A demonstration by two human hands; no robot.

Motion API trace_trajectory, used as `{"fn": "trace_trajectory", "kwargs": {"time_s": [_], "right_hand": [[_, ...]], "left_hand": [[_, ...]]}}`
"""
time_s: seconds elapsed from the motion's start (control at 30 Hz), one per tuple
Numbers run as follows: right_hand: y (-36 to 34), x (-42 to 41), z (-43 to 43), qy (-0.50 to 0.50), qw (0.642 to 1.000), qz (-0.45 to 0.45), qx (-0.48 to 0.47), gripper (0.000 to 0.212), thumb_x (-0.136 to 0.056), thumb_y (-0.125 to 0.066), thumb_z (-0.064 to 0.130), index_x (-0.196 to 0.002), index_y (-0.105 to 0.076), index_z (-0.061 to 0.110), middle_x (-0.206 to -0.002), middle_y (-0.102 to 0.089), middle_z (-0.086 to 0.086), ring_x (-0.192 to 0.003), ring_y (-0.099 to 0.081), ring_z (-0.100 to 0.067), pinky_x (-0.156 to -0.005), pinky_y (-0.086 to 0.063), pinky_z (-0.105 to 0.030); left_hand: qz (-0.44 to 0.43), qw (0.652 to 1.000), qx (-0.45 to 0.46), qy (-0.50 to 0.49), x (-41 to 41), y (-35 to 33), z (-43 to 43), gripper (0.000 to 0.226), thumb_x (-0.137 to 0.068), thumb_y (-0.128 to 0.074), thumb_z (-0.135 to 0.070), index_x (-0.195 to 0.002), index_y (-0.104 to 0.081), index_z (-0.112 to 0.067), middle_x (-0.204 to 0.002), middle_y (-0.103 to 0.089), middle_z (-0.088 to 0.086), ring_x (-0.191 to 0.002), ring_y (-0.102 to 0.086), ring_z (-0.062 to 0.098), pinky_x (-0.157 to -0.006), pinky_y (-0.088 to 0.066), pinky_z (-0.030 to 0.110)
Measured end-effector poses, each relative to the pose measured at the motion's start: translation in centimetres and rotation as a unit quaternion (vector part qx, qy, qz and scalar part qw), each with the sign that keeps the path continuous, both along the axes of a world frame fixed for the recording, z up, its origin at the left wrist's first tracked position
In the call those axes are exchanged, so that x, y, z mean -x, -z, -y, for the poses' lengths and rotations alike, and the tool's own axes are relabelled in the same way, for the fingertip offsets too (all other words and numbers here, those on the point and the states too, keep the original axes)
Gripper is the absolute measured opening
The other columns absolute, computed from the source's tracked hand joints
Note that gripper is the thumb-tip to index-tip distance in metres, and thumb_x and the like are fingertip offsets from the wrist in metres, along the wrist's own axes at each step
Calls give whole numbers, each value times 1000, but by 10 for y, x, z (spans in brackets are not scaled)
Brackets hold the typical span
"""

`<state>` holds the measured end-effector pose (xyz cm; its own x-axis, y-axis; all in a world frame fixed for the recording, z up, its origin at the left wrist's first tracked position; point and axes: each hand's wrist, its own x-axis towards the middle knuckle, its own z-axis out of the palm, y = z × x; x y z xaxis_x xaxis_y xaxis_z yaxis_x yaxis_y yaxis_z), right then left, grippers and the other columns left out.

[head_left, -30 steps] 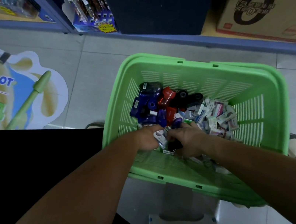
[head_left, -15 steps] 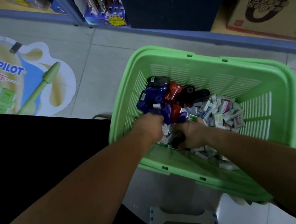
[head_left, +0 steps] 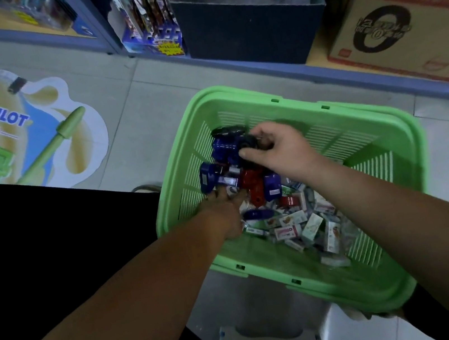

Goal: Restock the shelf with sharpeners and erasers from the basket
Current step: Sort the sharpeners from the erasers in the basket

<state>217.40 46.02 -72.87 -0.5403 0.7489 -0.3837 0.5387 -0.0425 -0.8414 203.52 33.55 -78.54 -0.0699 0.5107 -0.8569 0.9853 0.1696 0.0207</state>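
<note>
Green slatted plastic basket: blue and red plastic sharpeners heaped left, small wrapped erasers right. Right hand curls thumb and fingers round a black sharpener, mostly covered. Left hand fingertips buried in the heap; grip unreadable.

Basket of sharpeners, erasers

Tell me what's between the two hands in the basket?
Head view: a red sharpener and blue sharpeners lie between the left hand and the right hand, which pinches a black sharpener.
</note>
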Motion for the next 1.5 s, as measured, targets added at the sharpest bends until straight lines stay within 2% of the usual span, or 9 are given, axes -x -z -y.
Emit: {"fn": "trace_trajectory", "kwargs": {"time_s": [0.17, 0.3, 0.4, 0.53, 0.73, 1.0, 1.2, 1.3, 1.5], "right_hand": [[2, 18, 3, 35, 988, -73, 129, 43, -96, -75, 17, -138, -64, 21, -123, -70, 2, -102, -69, -7, -92, -58, -26], [14, -20, -2, -52, 995, 81, -29, 19, -99, -68, 34, -87, -74, 21, -77, -72, 1, -66, -63, -12, -66, -54, -32], [25, -55, -2, -240, 911, 309, -125, 16, -94, -64, 40, -104, -73, 31, -96, -74, 7, -86, -68, -14, -76, -56, -30], [40, -68, 11, -335, 871, 320, -162, 71, -88, -74, 48, -152, -50, 28, -146, -57, 2, -135, -49, -22, -111, -44, -40], [54, -65, 20, -379, 823, 344, -246, 56, -90, -65, 62, -139, -59, 35, -136, -56, 9, -127, -42, -21, -107, -34, -43], [34, -44, 7, -145, 955, 175, -188, 32, -99, -56, 60, -109, -66, 32, -79, -65, 15, -69, -60, -4, -65, -51, -26], [24, -3, 12, 90, 987, -69, 112, 42, -93, -78, 30, -132, -67, 21, -92, -77, 0, -87, -75, -19, -85, -62, -41], [30, -24, 8, -27, 997, 71, 9, 15, -96, -74, 39, -102, -71, 25, -87, -73, 6, -80, -71, -14, -76, -62, -40], [55, -59, 32, -399, 822, 349, -209, 59, -92, -54, 73, -135, -62, 33, -131, -61, 6, -124, -54, -17, -108, -43, -39]], "left_hand": [[19, 1000, 15, -16, 5, 8, -3, 92, -98, -57, -54, -164, 3, -31, -171, -4, 16, -156, -5, 41, -125, -20, 55], [41, 999, -6, -21, 7, 1, -6, 86, -97, -58, -55, -164, -10, -28, -168, -21, 14, -154, -17, 39, -124, -23, 49], [39, 999, -9, -17, 5, -3, -10, 85, -94, -65, -48, -161, -20, -23, -160, -31, 19, -143, -39, 38, -117, -38, 47], [30, 999, 11, 4, 2, -4, -7, 95, -88, -73, -34, -163, -14, -24, -159, -15, 20, -144, -33, 42, -119, -35, 49], [6, 1000, -10, 11, 3, 1, -5, 98, -86, -75, -36, -162, -12, -27, -159, -15, 20, -148, -21, 42, -120, -32, 52], [76, 994, -20, -77, 9, 0, -8, 84, -93, -71, -37, -161, -22, -34, -157, -33, 17, -138, -45, 36, -113, -40, 42], [95, 988, -62, -107, 14, -1, -10, 64, -97, -64, -29, -154, -37, -34, -146, -48, 10, -125, -54, 30, -105, -47, 40], [84, 992, -51, -79, 13, 1, -10, 75, -94, -65, -46, -158, -27, -35, -160, -34, 13, -139, -44, 36, -116, -39, 46], [46, 998, 25, -34, 7, 2, -10, 100, -91, -58, -70, -164, -2, -32, -169, -5, 19, -152, -19, 42, -124, -24, 50]]}}
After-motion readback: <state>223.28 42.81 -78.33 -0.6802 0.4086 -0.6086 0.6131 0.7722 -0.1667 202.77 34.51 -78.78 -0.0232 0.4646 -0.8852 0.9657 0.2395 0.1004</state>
